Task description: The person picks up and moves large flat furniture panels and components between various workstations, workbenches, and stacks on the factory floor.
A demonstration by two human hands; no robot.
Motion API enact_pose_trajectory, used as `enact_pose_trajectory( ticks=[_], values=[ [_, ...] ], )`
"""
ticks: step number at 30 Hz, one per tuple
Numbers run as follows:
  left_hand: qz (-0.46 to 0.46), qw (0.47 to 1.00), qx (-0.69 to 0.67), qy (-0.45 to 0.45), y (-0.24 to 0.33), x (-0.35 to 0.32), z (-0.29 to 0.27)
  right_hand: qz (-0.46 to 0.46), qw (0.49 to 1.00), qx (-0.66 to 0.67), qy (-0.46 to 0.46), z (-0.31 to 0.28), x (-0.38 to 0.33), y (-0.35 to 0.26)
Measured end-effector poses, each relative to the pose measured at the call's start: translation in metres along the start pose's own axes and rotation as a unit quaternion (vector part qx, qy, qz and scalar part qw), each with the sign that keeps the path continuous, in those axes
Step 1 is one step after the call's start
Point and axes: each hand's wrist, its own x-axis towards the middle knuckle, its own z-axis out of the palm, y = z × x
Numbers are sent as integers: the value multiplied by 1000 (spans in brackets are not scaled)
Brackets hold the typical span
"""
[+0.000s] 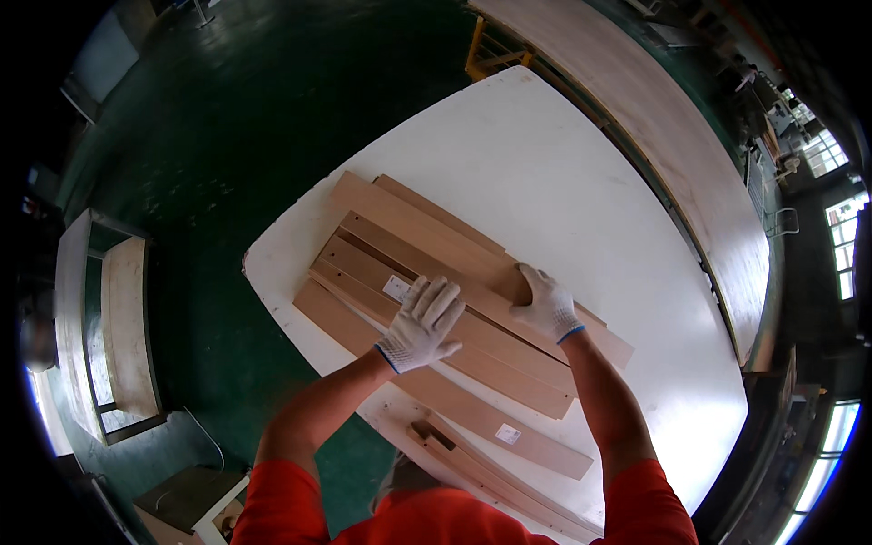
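Observation:
Several light-brown wooden boards lie side by side on a white table. My left hand [421,325], in a white knit glove, lies with fingers stretched over a middle board [490,359] that has small dark holes. A white label [397,288] sits just left of its fingertips. My right hand [548,307], gloved too, rests on a wide board [427,234] farther back, thumb and fingers apart. The underside of that hand is hidden. Nearer to me lies a separate board [545,454] with a white label [508,433].
The white table [672,391] extends to the right of the boards. Slender curved wooden pieces [490,481] lie at its near edge. A long wood-topped table [654,100] stands beyond it at the right. On the green floor [218,182] at left stands a wooden frame [127,327].

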Motion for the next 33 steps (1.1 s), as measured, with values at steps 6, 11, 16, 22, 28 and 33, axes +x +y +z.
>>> enact_pose_trajectory(
  ticks=[6, 11, 16, 22, 28, 33],
  values=[
    [-41, 996, -2, -76, 24, -39, 56, 0, 998, -18, 59, 47, 62, 50],
    [-56, 998, 18, 8, 19, -48, 70, -20, 987, -36, 158, 93, 34, 39],
    [-37, 999, 18, 9, 16, -31, 58, -15, 985, -48, 163, 92, 26, 34],
    [-21, 998, 39, 34, 15, -34, 78, 12, 978, -44, 203, 100, 21, 24],
    [-21, 996, 74, 34, 26, -36, 78, 12, 987, -32, 156, 98, 10, 30],
    [-30, 998, 51, 9, 33, -30, 69, 44, 975, 54, 209, 93, -16, 46]
  ],
)
